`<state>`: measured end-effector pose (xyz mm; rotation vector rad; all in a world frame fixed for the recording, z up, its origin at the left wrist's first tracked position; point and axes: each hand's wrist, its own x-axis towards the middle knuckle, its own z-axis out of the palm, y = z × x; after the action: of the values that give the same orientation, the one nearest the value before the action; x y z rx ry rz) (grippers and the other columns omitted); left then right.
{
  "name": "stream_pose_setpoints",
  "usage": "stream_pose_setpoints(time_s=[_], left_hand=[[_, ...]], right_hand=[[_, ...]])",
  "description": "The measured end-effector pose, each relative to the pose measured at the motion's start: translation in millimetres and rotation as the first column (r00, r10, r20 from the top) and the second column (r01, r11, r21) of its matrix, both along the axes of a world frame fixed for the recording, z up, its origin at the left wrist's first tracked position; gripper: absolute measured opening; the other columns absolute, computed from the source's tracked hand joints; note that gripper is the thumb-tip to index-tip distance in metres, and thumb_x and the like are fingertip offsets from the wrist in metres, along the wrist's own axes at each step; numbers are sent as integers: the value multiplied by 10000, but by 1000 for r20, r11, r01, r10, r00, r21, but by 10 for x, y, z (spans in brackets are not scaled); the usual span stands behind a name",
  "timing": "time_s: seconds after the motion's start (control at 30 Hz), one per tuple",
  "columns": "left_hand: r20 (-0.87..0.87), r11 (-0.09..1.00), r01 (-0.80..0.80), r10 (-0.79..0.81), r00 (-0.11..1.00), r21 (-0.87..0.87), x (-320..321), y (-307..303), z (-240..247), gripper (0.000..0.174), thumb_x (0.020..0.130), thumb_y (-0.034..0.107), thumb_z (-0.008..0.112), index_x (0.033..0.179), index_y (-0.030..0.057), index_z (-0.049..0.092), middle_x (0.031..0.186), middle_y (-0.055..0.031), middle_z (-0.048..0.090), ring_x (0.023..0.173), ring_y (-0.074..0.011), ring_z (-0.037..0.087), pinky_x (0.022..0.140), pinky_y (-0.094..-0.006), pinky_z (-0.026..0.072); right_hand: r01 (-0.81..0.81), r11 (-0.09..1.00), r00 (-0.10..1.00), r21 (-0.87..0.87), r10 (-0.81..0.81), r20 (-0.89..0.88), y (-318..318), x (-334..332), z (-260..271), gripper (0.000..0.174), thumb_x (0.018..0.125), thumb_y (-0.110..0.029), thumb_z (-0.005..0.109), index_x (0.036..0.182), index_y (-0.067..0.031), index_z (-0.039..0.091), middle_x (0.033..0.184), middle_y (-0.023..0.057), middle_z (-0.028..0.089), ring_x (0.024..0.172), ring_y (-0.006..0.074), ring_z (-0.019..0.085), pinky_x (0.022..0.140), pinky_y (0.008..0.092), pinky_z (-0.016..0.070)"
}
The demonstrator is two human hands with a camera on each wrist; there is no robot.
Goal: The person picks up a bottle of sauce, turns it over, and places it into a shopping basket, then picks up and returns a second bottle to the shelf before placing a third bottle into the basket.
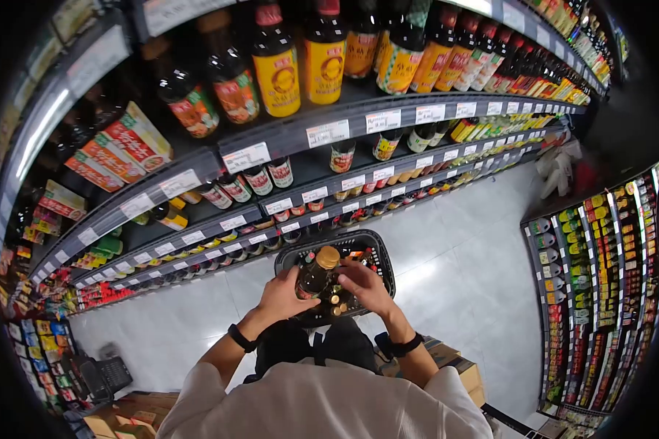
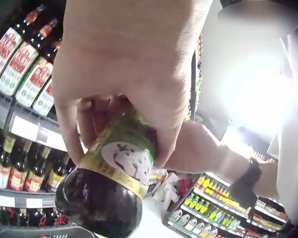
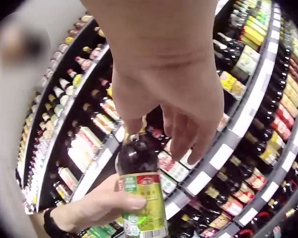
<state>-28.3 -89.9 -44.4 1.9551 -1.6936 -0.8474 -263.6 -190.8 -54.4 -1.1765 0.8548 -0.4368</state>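
In the head view a dark glass bottle of sauce (image 1: 313, 279) with a gold cap is held over a black shopping basket (image 1: 389, 282). My left hand (image 1: 280, 294) grips it round the body. Its label, green and yellow, faces the right wrist camera on the bottle (image 3: 143, 191), with the left thumb across it. The bottle's base (image 2: 97, 201) points toward the left wrist camera. My right hand (image 1: 367, 287) is beside the bottle's neck, fingers loosely bent near the cap. In the right wrist view, the right fingers (image 3: 181, 134) hang relaxed close by the neck.
Several small gold-capped bottles (image 1: 337, 301) lie in the basket. Ahead curves a shelf (image 1: 285, 135) of sauce bottles with white price tags. More stocked shelves (image 1: 597, 293) stand at the right. Cardboard boxes (image 1: 470, 377) are beside me on the pale tiled floor (image 1: 447, 256).
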Motion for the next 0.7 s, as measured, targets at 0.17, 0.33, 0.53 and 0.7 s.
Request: stream_pose_setpoints(time_s=[0.17, 0.33, 0.53, 0.7], left_hand=[[48, 991, 53, -47, 998, -125, 50, 144, 841, 746, 667, 502, 858, 1143, 4, 574, 1016, -218, 689, 907, -403, 692, 756, -488, 564], [83, 978, 135, -123, 989, -157, 122, 389, 1304, 747, 640, 547, 875, 1048, 0, 571, 966, -192, 665, 887, -384, 678, 735, -443, 551], [-44, 948, 61, -78, 996, -311, 40, 520, 1653, 741, 681, 518, 881, 1141, 12, 596, 1030, -169, 669, 945, -359, 680, 814, -427, 544], [-245, 977, -13, -41, 969, -213, -128, 651, 1632, 789, 694, 458, 890, 1278, 23, 586, 1129, -186, 679, 1044, -370, 666, 919, -414, 521]], right_hand=[[31, 963, 991, -266, 6, 136, 301, 399, 952, 538, 925, -112, 743, 1382, -3, 483, 1301, 111, 624, 1141, 166, 623, 984, 316, 505], [59, 981, 934, -185, 11, 358, 476, 526, 1234, 362, 996, -38, 605, 1318, 10, 447, 1308, 138, 615, 1204, 171, 583, 1043, 313, 465], [1, 932, 911, -362, 149, 384, 489, 362, 1577, 402, 971, -3, 610, 1333, 26, 437, 1299, 170, 622, 1213, 203, 593, 1053, 325, 458], [-87, 862, 908, -499, 275, 317, 401, 253, 1718, 462, 933, -46, 679, 1335, 25, 462, 1279, 159, 662, 1168, 202, 627, 1028, 331, 469]])
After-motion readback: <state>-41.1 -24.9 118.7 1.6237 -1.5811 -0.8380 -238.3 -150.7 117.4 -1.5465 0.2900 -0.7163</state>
